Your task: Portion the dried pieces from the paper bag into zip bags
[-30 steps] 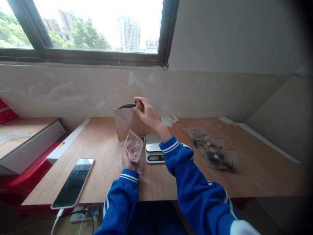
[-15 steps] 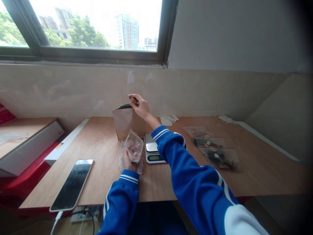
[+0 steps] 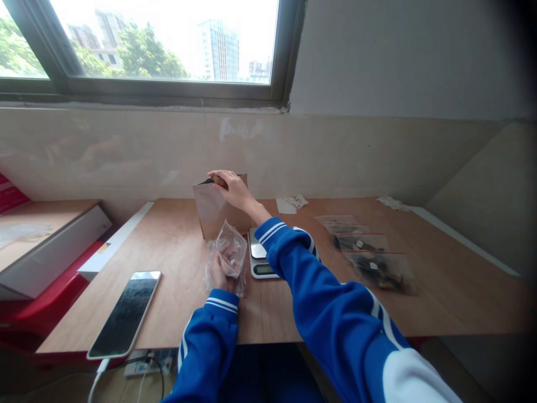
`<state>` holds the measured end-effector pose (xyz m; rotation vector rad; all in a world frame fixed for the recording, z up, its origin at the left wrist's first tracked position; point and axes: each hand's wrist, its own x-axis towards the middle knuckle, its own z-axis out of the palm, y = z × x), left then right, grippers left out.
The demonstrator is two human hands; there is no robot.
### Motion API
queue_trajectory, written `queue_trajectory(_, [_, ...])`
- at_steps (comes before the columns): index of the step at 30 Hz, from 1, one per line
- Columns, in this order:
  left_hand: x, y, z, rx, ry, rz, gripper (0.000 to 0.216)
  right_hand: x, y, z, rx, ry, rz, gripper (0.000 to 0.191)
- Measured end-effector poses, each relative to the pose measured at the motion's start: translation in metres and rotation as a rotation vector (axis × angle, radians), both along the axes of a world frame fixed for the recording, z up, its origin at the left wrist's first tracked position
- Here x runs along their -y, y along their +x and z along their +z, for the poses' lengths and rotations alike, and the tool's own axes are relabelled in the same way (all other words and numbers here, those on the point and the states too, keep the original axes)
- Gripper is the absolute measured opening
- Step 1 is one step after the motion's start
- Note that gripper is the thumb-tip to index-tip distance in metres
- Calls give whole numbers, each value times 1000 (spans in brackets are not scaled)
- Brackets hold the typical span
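My right hand [image 3: 232, 189] is closed on a small brown object [image 3: 219, 181] whose kind I cannot make out. It is at the open top of an upright brown paper bag [image 3: 218, 211], which is dark inside. Below, my left hand [image 3: 222, 271] grips a clear plastic bag [image 3: 232, 249], its upper part standing up with the mouth spread; other clear plastic lies crumpled beneath it. Just right of the plastic bag is a small kitchen scale [image 3: 258, 252] with a metal plate and a display, partly hidden by my right sleeve.
Zip bags holding dark pieces [image 3: 375, 268] lie in a row at the right. A phone [image 3: 125, 314] on a charging cable is at the left front. White paper [image 3: 286, 206] and crumpled tissue [image 3: 298, 201] lie by the tiled wall. A second table [image 3: 50, 224] stands left.
My right hand has moved left and down with the brown object, to the paper bag's mouth. My left hand and the plastic bag have stayed in place.
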<state>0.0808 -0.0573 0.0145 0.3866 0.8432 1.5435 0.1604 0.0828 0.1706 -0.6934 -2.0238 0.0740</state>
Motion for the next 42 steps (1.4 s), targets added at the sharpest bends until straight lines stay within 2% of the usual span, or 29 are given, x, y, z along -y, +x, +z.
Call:
queue_trajectory(9, [-2,-1,-4,-10,-9,-7,43,21,-5,8,79,-161,-236,45])
queue_trajectory(13, [-3,-2,-6,-21,1,-10,45,29,-4,15,110,-253,-271,37])
queue_trajectory(18, [-5,-3,-10,-8,10,-20,48,37,-2,24,190,-213,-326,22])
queue_trajectory(25, [-7,-3,-12,11,-5,-23,48,44,-5,23,298,-200,-373,31])
queue_trajectory(34, [-6,-4,-9,-23,-49,-31,46,47,-5,19,336,-219,-407,55])
queue_trajectory(39, [-8,-4,-12,-10,-36,-21,46,46,-5,17,409,-190,-417,42])
queue_trajectory(42, [-7,-4,-12,3,-1,-34,48,43,-6,13,419,-144,-399,45])
